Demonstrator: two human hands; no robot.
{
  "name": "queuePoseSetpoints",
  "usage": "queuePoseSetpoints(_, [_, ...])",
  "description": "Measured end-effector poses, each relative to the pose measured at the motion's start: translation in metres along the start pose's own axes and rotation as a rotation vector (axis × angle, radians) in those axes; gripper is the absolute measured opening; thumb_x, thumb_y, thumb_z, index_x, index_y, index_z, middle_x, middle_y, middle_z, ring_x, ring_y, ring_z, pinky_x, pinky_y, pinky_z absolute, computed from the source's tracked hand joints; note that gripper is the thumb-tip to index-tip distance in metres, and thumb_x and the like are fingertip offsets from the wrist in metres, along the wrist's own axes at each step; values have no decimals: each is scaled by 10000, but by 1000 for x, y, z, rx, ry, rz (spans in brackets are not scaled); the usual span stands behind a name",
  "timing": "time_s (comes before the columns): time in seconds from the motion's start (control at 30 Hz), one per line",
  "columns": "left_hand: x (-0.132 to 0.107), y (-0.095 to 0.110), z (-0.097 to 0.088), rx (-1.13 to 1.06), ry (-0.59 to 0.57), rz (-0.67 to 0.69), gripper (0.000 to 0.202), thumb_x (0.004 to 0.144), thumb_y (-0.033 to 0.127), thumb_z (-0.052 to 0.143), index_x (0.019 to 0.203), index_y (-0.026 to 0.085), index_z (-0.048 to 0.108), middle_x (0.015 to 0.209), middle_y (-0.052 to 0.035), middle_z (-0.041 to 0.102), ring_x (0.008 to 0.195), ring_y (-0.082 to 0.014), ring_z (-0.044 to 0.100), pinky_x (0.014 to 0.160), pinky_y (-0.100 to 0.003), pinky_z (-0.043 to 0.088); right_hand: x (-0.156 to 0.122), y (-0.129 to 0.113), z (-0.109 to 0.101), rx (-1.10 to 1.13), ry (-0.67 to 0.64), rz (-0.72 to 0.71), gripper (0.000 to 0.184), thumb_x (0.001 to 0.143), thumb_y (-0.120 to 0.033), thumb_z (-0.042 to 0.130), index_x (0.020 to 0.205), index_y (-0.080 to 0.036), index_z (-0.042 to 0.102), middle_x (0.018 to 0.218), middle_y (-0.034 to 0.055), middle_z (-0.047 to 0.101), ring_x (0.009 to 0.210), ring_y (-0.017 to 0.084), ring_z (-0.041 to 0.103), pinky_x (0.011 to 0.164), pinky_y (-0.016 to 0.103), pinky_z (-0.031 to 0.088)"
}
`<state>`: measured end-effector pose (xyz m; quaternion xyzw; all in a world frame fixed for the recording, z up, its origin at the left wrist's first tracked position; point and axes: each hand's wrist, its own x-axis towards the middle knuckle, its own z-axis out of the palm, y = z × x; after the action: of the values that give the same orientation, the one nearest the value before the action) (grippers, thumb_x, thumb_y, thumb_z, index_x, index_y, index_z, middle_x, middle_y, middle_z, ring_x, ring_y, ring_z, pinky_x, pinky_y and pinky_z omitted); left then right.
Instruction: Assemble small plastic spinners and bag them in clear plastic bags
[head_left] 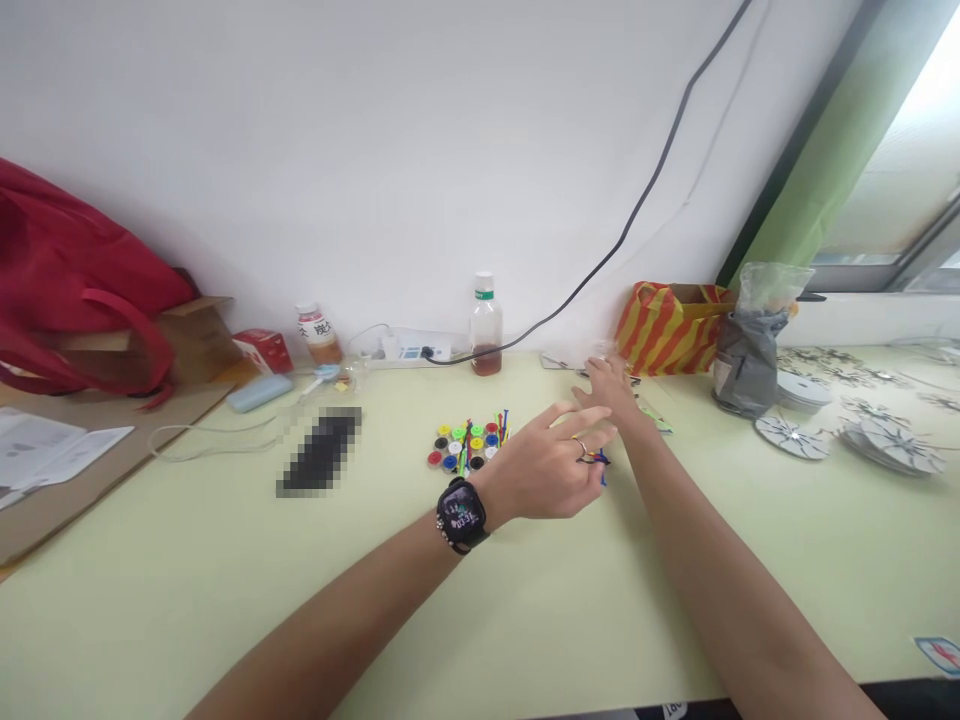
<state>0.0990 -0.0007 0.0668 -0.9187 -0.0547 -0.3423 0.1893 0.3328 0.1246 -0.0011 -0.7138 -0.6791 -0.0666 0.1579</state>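
My left hand (551, 465), with a black watch (461, 515) on its wrist and a ring on one finger, hovers over the pale green table (225, 590); its fingers pinch some thin coloured sticks (598, 460). My right hand (609, 387) reaches further back, fingers stretched out flat toward a clear plastic item (592, 356) near the wall. A pile of small coloured round caps and coloured sticks (469, 445) lies just left of my left hand.
A bottle with brown liquid (486, 325), a power strip (409, 348), a small jar (318, 334) and a red box (261, 350) line the wall. A striped bag (667, 325), a grey wrapped bundle (746, 355), white discs (840, 425), and a red bag (67, 280) sit around.
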Motion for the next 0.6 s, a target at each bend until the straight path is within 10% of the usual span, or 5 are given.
queuePoseSetpoints(0.1, [0, 3, 2, -9, -50, -5, 267, 1023, 298, 537, 965, 194, 776, 1108, -132, 780, 1277, -306, 630, 1040, -509, 504, 1, 1, -8, 22, 113, -25, 570, 927, -393, 565, 1441, -151, 518, 1546, 172, 504, 1459, 378, 321, 1184, 548, 295])
queuePoseSetpoints(0.23, [-3, 5, 7, -33, -23, -55, 474, 994, 56, 400, 1439, 109, 554, 826, -58, 758, 942, -204, 729, 1076, -470, 506, 2, 3, -21, 99, 311, -41, 526, 936, -355, 543, 1408, -122, 547, 1469, 201, 548, 1381, 376, 385, 1122, 520, 366])
queuePoseSetpoints(0.6, [-12, 0, 14, 31, 149, -76, 389, 882, -2, 450, 1083, 172, 733, 555, 30, 627, 644, -146, 678, 1113, -467, 503, 21, 9, -62, 446, 787, -50, 272, 879, -298, 612, 1107, -187, 712, 1148, 146, 707, 1108, 328, 636, 1028, 524, 492])
